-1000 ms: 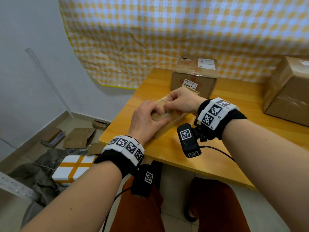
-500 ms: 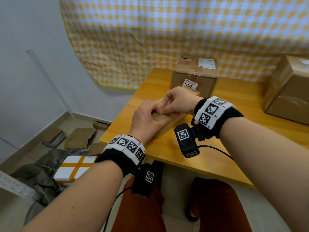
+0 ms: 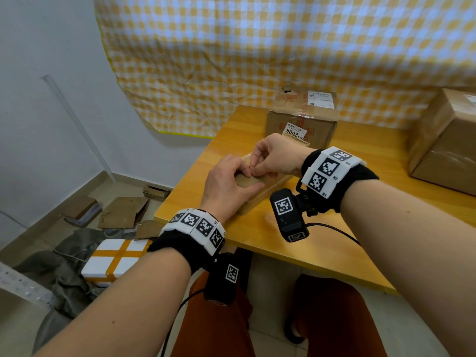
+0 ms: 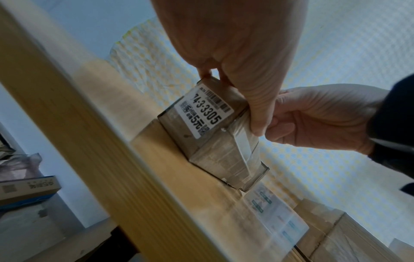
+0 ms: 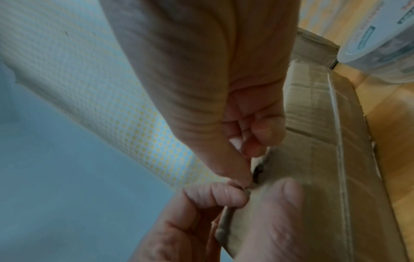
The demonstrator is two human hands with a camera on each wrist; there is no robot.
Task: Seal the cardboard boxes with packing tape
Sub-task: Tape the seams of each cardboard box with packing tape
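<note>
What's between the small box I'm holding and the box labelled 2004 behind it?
Only the right hand, over the small box's far end; no other object shows there in the head view.

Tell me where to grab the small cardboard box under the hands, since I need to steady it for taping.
Probably grip the small cardboard box across its two long side faces, from above. It lies flat on the table, long and narrow, and the left hand already holds its near end this way.
</note>
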